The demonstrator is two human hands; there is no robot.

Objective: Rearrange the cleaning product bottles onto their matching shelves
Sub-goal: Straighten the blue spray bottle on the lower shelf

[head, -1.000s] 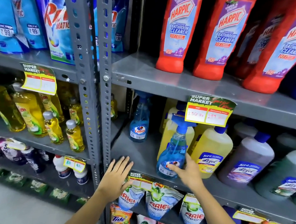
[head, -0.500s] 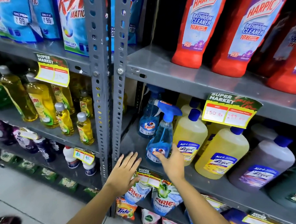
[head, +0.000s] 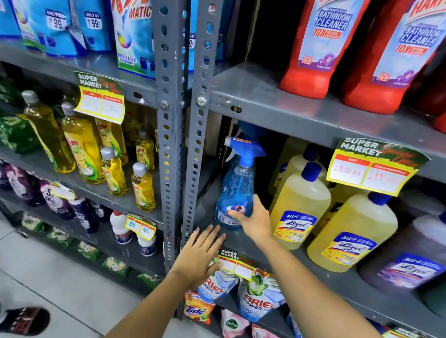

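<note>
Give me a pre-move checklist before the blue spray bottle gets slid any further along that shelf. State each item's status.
1. Right hand on the blue spray bottle: ok, fingers at its lower label.
2. Bottle upright: ok.
3. Full grip around the bottle: cannot tell, only fingertips show.
4. Left hand clear of the bottle: ok, flat at the shelf edge.
5. Gap to the nearest yellow Lizol bottle: not ok, the hand sits between them.
6. Space behind the bottle: cannot tell, dark.

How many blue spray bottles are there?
2. The front spray bottle is at the shelf's left end, touched by the right hand; the rear spray bottle sits behind it, only its trigger showing. More may hide.
</note>
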